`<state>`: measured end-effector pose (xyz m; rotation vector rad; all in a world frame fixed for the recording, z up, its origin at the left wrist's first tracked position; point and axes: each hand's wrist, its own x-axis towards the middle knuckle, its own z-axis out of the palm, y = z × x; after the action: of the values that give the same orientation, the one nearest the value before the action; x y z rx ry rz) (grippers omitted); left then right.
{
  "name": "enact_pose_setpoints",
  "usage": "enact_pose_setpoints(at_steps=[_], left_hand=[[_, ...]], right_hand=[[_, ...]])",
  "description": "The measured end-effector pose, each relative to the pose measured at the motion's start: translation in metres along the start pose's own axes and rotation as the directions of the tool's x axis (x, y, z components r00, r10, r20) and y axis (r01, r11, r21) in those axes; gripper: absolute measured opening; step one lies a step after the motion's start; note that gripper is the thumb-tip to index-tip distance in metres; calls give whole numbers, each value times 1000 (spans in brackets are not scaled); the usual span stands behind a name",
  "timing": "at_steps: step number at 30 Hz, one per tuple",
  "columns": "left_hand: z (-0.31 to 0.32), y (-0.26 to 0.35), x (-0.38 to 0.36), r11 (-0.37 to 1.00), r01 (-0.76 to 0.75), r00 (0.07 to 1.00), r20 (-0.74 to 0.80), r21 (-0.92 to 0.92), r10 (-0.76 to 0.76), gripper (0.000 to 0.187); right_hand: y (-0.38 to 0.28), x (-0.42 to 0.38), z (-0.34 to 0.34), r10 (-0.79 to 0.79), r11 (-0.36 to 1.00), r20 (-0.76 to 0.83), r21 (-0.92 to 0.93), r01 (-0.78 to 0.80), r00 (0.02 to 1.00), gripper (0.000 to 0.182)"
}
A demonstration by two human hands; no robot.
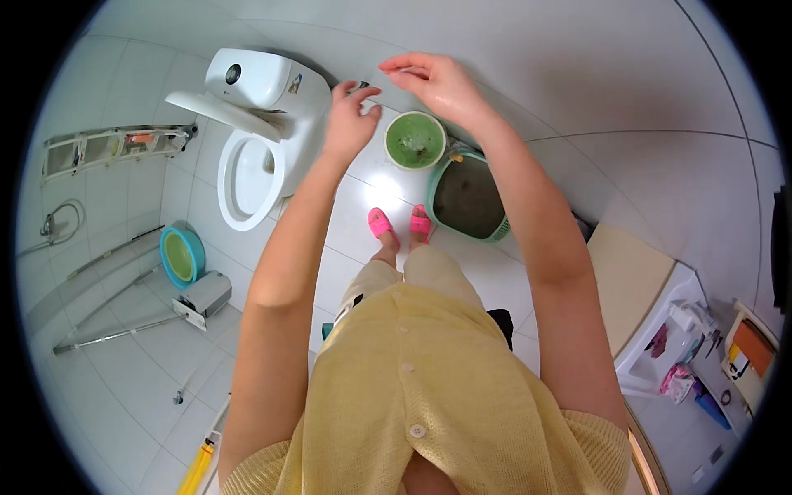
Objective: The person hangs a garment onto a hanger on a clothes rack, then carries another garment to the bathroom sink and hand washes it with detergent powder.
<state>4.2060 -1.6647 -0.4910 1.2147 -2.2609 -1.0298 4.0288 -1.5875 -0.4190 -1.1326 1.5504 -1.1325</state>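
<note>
From my remote seat, the main risk I see is a drop: the left hand [351,120] pinches a small dark thing [360,85] between its fingertips, held out in mid-air well above the floor, and a grip that slight could let it slip. Below lie the open toilet [247,177] at about nine o'clock from the hands and the green bucket [415,140] at about five o'clock, so a dropped piece could land in either (I cannot tell what the piece is; it is too small). The tiled floor [363,198] shows a bright glare and may be wet, which I judge a slipping hazard for the pink slippers [399,223].

The right hand [433,82] sits at roughly two o'clock from the left one, near but apart, fingers curled loosely with the thumb and forefinger drawn together; whether it holds anything I cannot tell. The small dark thing lies between the two hands, at the left fingertips, just short of the right. A teal basket [470,200] stands touching the bucket, at six o'clock from the right hand.
</note>
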Motion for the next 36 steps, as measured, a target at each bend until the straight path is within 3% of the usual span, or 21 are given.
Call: enact_pose_setpoints(at_steps=[1,3,5,7,9,14,18,20,22,25,26,29,33,36], left_hand=[[-6,-3,-8,1000,-9,996,-92,11,10,33],[-21,-18,-31,994,83,969,-238,78,-62,33],[-31,-37,-59,982,146,907,-379,-123,-182,31],[-53,-25,-97,750,251,832,-259,-612,-490,29],[-69,-8,-139,628,183,715,-336,-757,-613,29],[-88,-18,-250,509,82,605,-363,-857,-709,24],[-53,12,-327,371,13,740,-241,-929,-628,16],[-22,58,-365,357,49,803,-175,-933,-569,16],[17,84,-401,311,121,877,-46,-943,-479,15],[70,147,-444,285,290,906,165,-914,-391,16],[84,169,-455,278,335,913,237,-900,-331,15],[116,230,-477,308,342,939,312,-888,-143,15],[153,304,-502,402,291,946,324,-868,14,15],[205,362,-519,504,318,917,396,-803,53,15]], right_hand=[[-4,-2,5,0,976,14,217,-3,1000,25],[-12,-10,23,-5,792,41,611,-21,999,26],[-6,-25,62,13,501,115,859,-106,993,26],[8,-56,112,-57,399,216,900,-176,975,23],[-2,-102,146,-36,442,363,841,-311,931,22],[-28,-214,169,-19,628,453,699,-343,891,22],[-12,-303,172,-30,666,399,692,-280,916,21],[1,-362,167,31,664,320,702,-259,947,21],[8,-425,148,133,651,240,711,-267,962,21],[17,-513,103,201,737,-9,660,-145,980,21],[15,-541,78,263,732,-78,666,-146,962,22],[23,-618,1,210,759,-365,646,85,907,23],[41,-706,-84,233,739,-630,610,287,741,23],[61,-765,-129,216,883,-720,433,183,660,21]])
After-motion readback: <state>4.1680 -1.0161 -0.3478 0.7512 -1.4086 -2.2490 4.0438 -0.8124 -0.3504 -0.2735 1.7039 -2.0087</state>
